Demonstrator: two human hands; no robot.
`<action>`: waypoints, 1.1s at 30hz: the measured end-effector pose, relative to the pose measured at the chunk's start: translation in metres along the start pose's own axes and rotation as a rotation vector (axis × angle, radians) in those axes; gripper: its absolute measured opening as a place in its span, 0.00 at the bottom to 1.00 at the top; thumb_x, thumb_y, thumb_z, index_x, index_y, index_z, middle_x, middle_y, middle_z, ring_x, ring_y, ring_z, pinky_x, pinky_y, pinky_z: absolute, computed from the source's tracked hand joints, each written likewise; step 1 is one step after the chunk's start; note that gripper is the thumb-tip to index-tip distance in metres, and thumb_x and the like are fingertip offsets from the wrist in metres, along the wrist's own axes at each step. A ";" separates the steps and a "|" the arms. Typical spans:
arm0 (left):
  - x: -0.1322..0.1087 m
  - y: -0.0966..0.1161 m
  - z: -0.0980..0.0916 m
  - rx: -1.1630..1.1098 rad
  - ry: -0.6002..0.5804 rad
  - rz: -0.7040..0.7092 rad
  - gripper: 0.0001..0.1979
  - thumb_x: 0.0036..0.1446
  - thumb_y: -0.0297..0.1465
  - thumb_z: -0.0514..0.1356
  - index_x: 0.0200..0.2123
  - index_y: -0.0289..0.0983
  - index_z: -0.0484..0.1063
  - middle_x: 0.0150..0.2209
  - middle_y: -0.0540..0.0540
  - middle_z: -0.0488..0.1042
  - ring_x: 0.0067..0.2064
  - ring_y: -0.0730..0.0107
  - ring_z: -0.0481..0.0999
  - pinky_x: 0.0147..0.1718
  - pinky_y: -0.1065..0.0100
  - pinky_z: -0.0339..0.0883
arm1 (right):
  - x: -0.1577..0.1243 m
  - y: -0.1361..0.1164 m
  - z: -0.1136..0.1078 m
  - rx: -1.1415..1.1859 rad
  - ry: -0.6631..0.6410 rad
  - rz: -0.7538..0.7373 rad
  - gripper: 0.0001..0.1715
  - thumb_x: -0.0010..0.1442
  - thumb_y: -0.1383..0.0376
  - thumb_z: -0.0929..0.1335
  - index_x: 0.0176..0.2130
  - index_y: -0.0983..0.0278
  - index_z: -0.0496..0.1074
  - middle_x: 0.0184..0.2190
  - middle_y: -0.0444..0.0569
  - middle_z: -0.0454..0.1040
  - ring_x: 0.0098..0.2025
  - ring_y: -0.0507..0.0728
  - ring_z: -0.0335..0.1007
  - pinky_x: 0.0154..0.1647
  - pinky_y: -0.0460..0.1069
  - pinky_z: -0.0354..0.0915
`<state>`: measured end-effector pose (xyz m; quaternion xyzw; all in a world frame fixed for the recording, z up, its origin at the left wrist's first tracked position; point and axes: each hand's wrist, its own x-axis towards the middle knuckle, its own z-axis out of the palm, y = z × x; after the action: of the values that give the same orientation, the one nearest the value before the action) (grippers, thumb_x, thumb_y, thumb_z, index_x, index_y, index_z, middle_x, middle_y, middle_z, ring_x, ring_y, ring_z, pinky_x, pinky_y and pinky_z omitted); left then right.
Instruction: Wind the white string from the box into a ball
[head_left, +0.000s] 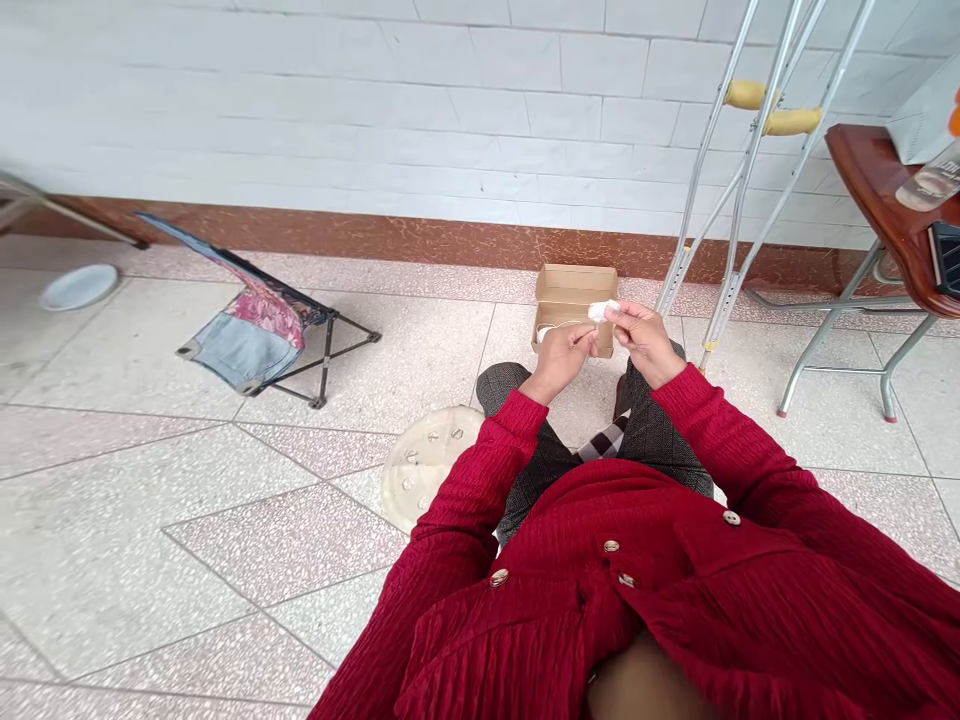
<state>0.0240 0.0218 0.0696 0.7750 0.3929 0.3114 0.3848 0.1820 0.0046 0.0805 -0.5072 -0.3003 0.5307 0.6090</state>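
Note:
My right hand (639,335) pinches a small, soft-looking white piece (602,311) between thumb and fingertips. Close beside it, to the left and slightly lower, my left hand (562,355) is closed in a pinch; what its fingers hold is too small to make out. Both hands are raised above my knees, in front of an open brown cardboard box (576,283) on the floor. Inside the box, a white item (543,331) and a thin pale cord show partly; my hands hide the rest.
A folding chair (259,330) stands at left, near a pale round dish (79,287). Beside my left knee is a cream round disc (405,470) with several small marks or pieces. Crutches (739,190) lean against the wall at right, near a brown table (874,190).

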 end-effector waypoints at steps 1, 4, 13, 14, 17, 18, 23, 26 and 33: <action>0.001 -0.003 -0.001 -0.025 0.014 -0.028 0.19 0.66 0.34 0.55 0.22 0.36 0.74 0.23 0.49 0.74 0.28 0.70 0.70 0.34 0.68 0.61 | -0.005 -0.001 0.001 0.028 -0.033 0.055 0.21 0.40 0.58 0.83 0.30 0.63 0.76 0.23 0.39 0.71 0.17 0.43 0.51 0.16 0.44 0.41; 0.002 -0.007 -0.004 -0.019 0.062 -0.102 0.18 0.64 0.34 0.57 0.22 0.36 0.75 0.20 0.51 0.71 0.25 0.72 0.66 0.30 0.69 0.57 | -0.016 -0.004 0.000 0.063 -0.087 0.159 0.24 0.38 0.58 0.84 0.31 0.63 0.76 0.22 0.39 0.71 0.16 0.43 0.53 0.15 0.43 0.38; -0.003 -0.007 -0.005 0.146 0.091 -0.023 0.12 0.58 0.25 0.55 0.25 0.36 0.75 0.23 0.50 0.74 0.27 0.71 0.68 0.30 0.69 0.54 | -0.028 -0.015 -0.007 -0.077 -0.245 0.140 0.31 0.34 0.52 0.85 0.35 0.63 0.80 0.30 0.47 0.83 0.31 0.54 0.81 0.31 0.46 0.74; -0.003 -0.007 -0.004 0.160 0.085 -0.009 0.12 0.59 0.26 0.55 0.25 0.36 0.76 0.24 0.50 0.74 0.27 0.71 0.68 0.30 0.69 0.54 | -0.028 -0.015 -0.007 -0.089 -0.257 0.112 0.30 0.36 0.51 0.85 0.34 0.63 0.80 0.30 0.47 0.83 0.31 0.54 0.81 0.33 0.46 0.75; -0.003 -0.010 -0.005 0.202 0.058 0.011 0.13 0.61 0.27 0.55 0.27 0.36 0.77 0.25 0.49 0.76 0.29 0.69 0.70 0.31 0.69 0.56 | -0.029 -0.012 -0.006 -0.117 -0.233 0.030 0.27 0.39 0.50 0.84 0.33 0.64 0.80 0.29 0.48 0.82 0.30 0.53 0.79 0.31 0.47 0.75; -0.002 -0.011 -0.006 0.224 0.051 0.018 0.13 0.61 0.27 0.55 0.27 0.37 0.77 0.26 0.48 0.76 0.29 0.68 0.71 0.32 0.68 0.58 | -0.029 -0.012 -0.005 -0.121 -0.221 0.010 0.27 0.39 0.49 0.84 0.33 0.64 0.80 0.28 0.48 0.82 0.29 0.53 0.79 0.30 0.46 0.74; 0.011 -0.020 -0.017 0.279 0.012 0.132 0.12 0.62 0.27 0.57 0.30 0.39 0.80 0.30 0.48 0.80 0.36 0.64 0.75 0.52 0.62 0.65 | -0.031 -0.015 -0.007 -0.226 -0.340 0.020 0.25 0.41 0.51 0.83 0.32 0.65 0.80 0.24 0.46 0.79 0.22 0.50 0.72 0.18 0.43 0.59; 0.019 -0.019 -0.026 0.314 -0.004 0.165 0.12 0.63 0.29 0.58 0.31 0.40 0.81 0.30 0.48 0.81 0.36 0.63 0.75 0.59 0.58 0.63 | -0.029 -0.011 -0.011 -0.351 -0.435 0.046 0.23 0.44 0.53 0.82 0.34 0.65 0.81 0.20 0.43 0.75 0.19 0.48 0.66 0.18 0.43 0.54; 0.013 0.013 -0.019 0.526 -0.036 0.247 0.14 0.64 0.31 0.57 0.28 0.37 0.79 0.27 0.43 0.77 0.33 0.60 0.74 0.52 0.56 0.65 | 0.003 0.019 -0.021 -0.554 -0.075 -0.134 0.18 0.40 0.58 0.82 0.26 0.63 0.75 0.19 0.41 0.72 0.19 0.48 0.64 0.20 0.45 0.56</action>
<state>0.0202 0.0341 0.0923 0.8955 0.3559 0.2297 0.1365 0.1954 -0.0008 0.0560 -0.6132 -0.4890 0.4057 0.4694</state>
